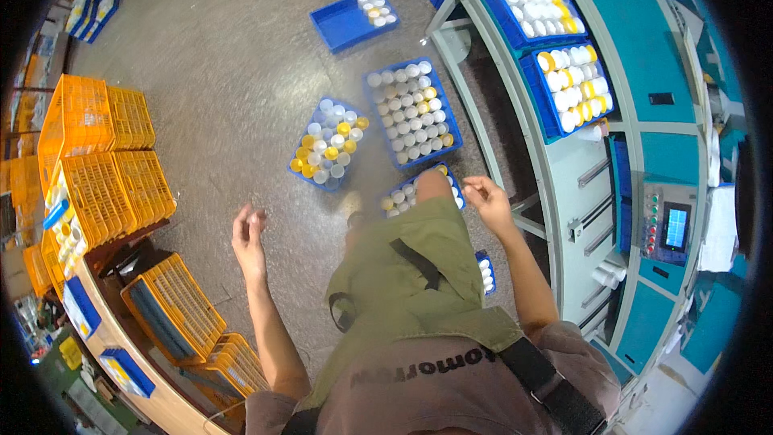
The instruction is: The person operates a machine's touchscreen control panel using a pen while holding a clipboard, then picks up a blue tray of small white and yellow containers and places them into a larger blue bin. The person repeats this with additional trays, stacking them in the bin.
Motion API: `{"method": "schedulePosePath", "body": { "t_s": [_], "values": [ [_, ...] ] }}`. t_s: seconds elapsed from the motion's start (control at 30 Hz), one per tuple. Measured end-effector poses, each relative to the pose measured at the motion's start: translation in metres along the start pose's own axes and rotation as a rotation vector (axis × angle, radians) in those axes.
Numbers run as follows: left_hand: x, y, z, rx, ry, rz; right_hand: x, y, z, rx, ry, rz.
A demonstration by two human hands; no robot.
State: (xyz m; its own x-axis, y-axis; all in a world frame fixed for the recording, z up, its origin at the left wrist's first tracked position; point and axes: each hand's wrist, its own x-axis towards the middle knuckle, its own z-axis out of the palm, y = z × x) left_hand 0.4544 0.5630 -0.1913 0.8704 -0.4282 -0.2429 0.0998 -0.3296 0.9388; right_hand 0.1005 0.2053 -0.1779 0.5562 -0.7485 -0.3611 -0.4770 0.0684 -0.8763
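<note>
Left hand [249, 227]: raised over the floor [205, 161], left of the body; fingers half curled, loosely open, nothing seen in it. Right hand [488, 200]: right of the right knee [435, 186], fingers bent and loosely open; no held item visible.

Nearest the right hand: a blue knee-side crate [461, 200] of white cups [398, 197], partly hidden by the knee. Contact between hand and crate cannot be told.

Farther off, a large blue crate [432, 158] holds cups in rows, mostly white, a few yellow. To its left, nearest the left hand yet well apart from it, a tilted blue crate [316, 185] carries white and yellow cups in disorder. Farthest of this group, a blue tray [336, 26] has cups at its right end only.

Right side: teal-and-grey machine [664, 159] with a control panel [675, 221]; two blue bins [539, 103] of white and yellow cups sit on its frame. Left side: stacked orange slatted crates [101, 189] beside a wooden bench [109, 330].
</note>
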Motion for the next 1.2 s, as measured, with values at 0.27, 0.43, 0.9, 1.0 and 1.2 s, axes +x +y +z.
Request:
{"method": "schedulePosePath", "body": {
  "t_s": [0.27,0.43,0.9,1.0,1.2],
  "values": [
    [-0.128,-0.255,-0.114,0.087,-0.268,-1.077,0.024,-0.037,0.041,-0.132,0.161,-0.021],
    [-0.045,-0.280,-0.130,0.278,-0.313,-1.225,0.053,-0.040,0.089,-0.058,0.166,-0.094],
    [0.421,-0.054,0.138,0.152,-0.257,-0.530,0.218,-0.068,0.005,-0.098,0.608,0.063],
    [0.463,0.025,0.231,0.213,-0.625,-0.214,0.271,-0.053,-0.030,0.037,0.648,-0.015],
    [0.464,0.148,0.480,0.553,-0.890,0.595,0.381,-0.062,-0.147,-0.219,1.135,0.194]
  ]
}}
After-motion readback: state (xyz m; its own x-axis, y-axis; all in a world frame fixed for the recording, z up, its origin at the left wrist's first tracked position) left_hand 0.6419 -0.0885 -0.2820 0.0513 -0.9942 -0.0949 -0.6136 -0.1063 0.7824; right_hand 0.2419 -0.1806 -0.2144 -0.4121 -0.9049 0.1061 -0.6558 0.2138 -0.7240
